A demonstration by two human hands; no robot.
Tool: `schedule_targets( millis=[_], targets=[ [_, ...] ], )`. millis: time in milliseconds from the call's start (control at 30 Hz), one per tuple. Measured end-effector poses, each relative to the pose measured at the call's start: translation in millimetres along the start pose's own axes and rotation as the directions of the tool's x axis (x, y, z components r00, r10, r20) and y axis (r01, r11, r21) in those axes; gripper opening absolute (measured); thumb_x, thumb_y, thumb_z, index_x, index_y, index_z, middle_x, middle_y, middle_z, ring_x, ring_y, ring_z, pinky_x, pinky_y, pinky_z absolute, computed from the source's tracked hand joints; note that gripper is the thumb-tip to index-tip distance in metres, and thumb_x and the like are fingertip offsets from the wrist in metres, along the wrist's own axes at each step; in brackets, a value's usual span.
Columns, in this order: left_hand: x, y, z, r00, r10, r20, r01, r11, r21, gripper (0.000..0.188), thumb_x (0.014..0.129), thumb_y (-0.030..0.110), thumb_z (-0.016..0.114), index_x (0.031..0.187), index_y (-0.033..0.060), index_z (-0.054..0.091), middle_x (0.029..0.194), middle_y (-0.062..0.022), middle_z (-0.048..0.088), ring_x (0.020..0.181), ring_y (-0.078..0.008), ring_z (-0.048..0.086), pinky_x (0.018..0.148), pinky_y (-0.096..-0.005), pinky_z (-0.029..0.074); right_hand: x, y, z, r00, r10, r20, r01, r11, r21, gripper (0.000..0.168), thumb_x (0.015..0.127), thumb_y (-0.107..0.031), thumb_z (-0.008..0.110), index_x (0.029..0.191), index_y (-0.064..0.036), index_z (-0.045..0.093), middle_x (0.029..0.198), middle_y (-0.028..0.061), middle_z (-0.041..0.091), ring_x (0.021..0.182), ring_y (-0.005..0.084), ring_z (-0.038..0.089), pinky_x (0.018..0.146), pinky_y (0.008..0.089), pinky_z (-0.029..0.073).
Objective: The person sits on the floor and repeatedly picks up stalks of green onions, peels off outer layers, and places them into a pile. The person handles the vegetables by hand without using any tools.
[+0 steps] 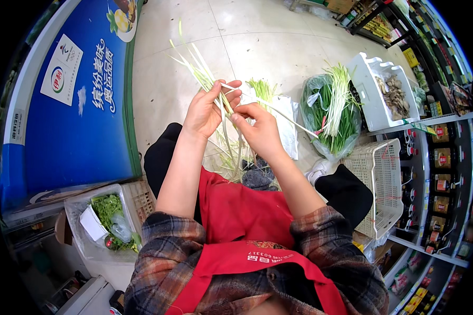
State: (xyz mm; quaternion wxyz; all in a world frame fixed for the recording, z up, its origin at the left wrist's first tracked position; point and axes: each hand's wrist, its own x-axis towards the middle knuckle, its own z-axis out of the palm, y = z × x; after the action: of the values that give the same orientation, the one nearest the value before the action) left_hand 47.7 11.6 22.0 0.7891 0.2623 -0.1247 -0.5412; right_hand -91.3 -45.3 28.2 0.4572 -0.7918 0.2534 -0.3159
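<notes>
My left hand (209, 106) holds a small bunch of long, pale green-and-white leafy stalks (200, 71), their thin tips fanning out away from me. Against the lower part of the bunch, my right hand (260, 128) pinches stalks between thumb and forefinger. A single white stalk (287, 117) slants out of the bunch, past my right hand, to the lower right. Beneath my hands, loose trimmings and a dark bundle (258, 177) lie on the floor. Farther out, a pile of similar stalks (263, 91) rests by a white plastic sheet (287, 134).
To the right are a clear plastic bag (310, 106) of green leafy stalks, a white foam box (364, 92) of mushrooms, a plastic crate (386, 189) and shelves of bottles (441, 177). A blue freezer (71, 130) and a tub of greens (82, 240) stand to the left.
</notes>
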Motion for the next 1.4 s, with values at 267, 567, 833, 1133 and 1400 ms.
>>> schedule_targets(
  millis=[267, 567, 833, 1133, 1400],
  targets=[
    [0, -1, 4, 0.999, 0.035, -0.003, -0.035, 0.999, 0.007, 0.021, 0.094, 0.020, 0.038, 0.098, 0.0021, 0.048, 0.109, -0.0214, 0.053, 0.096, -0.0263, 0.057, 0.083, -0.0353, 0.048, -23, -16, -4, 0.999, 0.030, -0.025, -0.036, 0.951, -0.306, 0.013, 0.074, -0.019, 0.063, 0.076, -0.007, 0.062, 0.062, 0.0063, 0.058, 0.052, 0.0210, 0.057, 0.049, 0.0307, 0.044],
    [-2, -10, 11, 0.992, 0.012, 0.125, -0.029, 0.990, 0.138, 0.023, 0.093, 0.020, 0.039, 0.105, 0.0020, 0.046, 0.113, -0.0214, 0.050, 0.100, -0.0285, 0.055, 0.085, -0.0375, 0.046, 3, -16, 2, 0.985, -0.081, -0.151, 0.016, 0.921, -0.388, 0.012, 0.072, -0.019, 0.064, 0.071, -0.008, 0.060, 0.056, 0.0049, 0.056, 0.050, 0.0207, 0.056, 0.047, 0.0314, 0.043],
    [-2, -11, 8, 0.998, 0.063, 0.020, -0.066, 0.953, 0.295, 0.020, 0.092, 0.019, 0.043, 0.102, 0.0023, 0.048, 0.102, -0.0171, 0.057, 0.090, -0.0234, 0.060, 0.076, -0.0329, 0.048, 6, -7, -18, 0.948, 0.317, -0.025, -0.318, 0.948, -0.008, 0.016, 0.074, -0.016, 0.058, 0.080, -0.002, 0.065, 0.060, 0.0075, 0.060, 0.054, 0.0124, 0.057, 0.053, 0.0259, 0.045],
    [6, -3, 0, 0.944, 0.245, -0.223, -0.096, 0.847, 0.523, 0.020, 0.092, 0.018, 0.044, 0.099, -0.0003, 0.047, 0.096, -0.0148, 0.059, 0.082, -0.0219, 0.061, 0.075, -0.0331, 0.050, -3, 12, -58, 0.921, 0.337, 0.194, -0.389, 0.788, 0.478, 0.016, 0.075, -0.011, 0.063, 0.084, 0.002, 0.062, 0.072, 0.0006, 0.058, 0.064, 0.0070, 0.049, 0.061, 0.0201, 0.039],
    [4, 25, -13, 0.865, 0.358, -0.351, -0.332, 0.934, 0.135, 0.015, 0.093, 0.013, 0.037, 0.098, -0.0009, 0.040, 0.106, -0.0221, 0.052, 0.101, -0.0335, 0.054, 0.087, -0.0428, 0.047, -71, 103, -70, 0.887, 0.462, 0.001, -0.425, 0.815, 0.394, 0.016, 0.080, -0.011, 0.060, 0.088, 0.002, 0.062, 0.076, 0.0024, 0.060, 0.070, 0.0069, 0.051, 0.065, 0.0210, 0.039]
  ],
)
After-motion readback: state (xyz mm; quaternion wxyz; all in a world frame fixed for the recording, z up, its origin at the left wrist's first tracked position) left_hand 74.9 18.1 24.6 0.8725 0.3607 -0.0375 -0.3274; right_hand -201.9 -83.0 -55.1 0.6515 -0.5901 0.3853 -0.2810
